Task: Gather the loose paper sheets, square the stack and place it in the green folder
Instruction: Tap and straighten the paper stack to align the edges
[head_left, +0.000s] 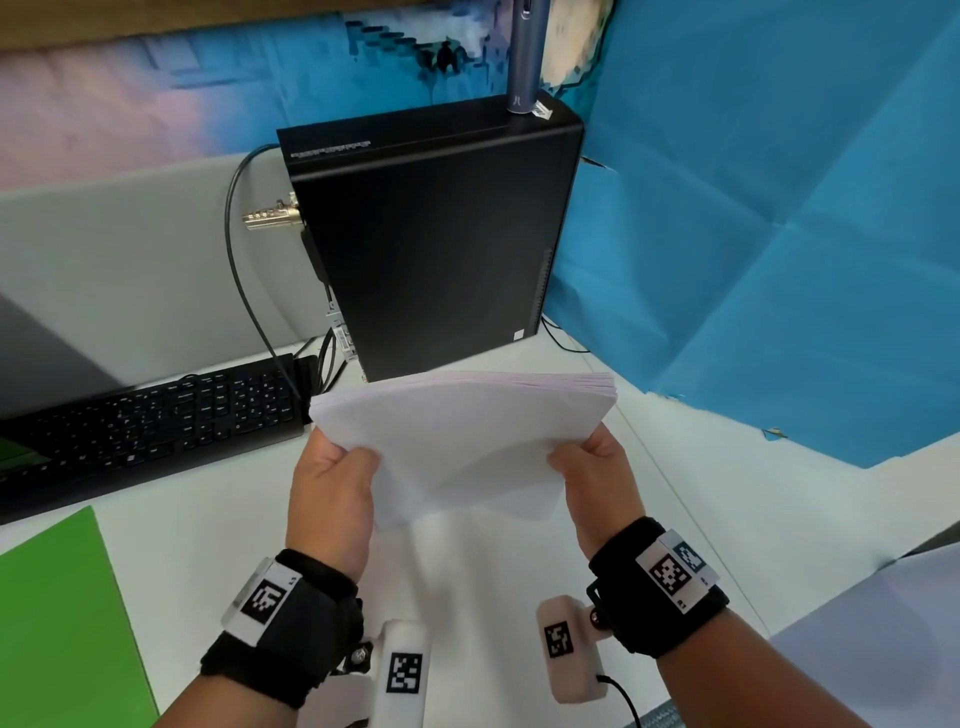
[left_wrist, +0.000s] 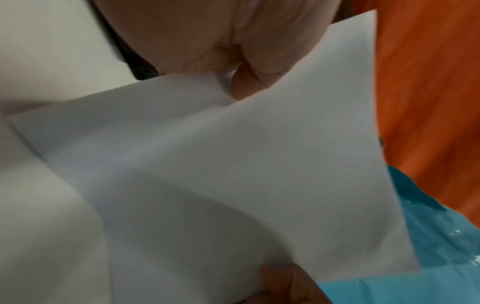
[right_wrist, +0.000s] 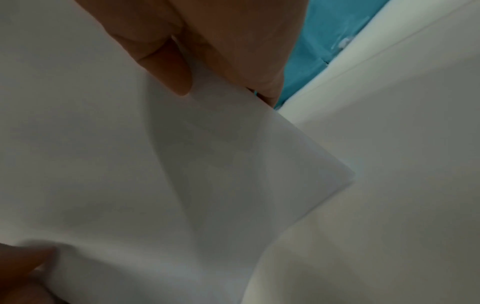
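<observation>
Bare white desk lies open just this side of the black computer tower. Left of the tower, the keyboard blocks; right, blue sheeting closes in.

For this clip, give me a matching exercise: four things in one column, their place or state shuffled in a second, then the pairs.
Things
1. paper stack
2. green folder
3. keyboard
4. computer case

Places or states
A. flat on the desk at the lower left
B. upright at the back of the desk
C. held off the desk, bowed, left hand and right hand gripping its sides
D. on the desk left of the case

Pairs: 1-C, 2-A, 3-D, 4-B
</observation>
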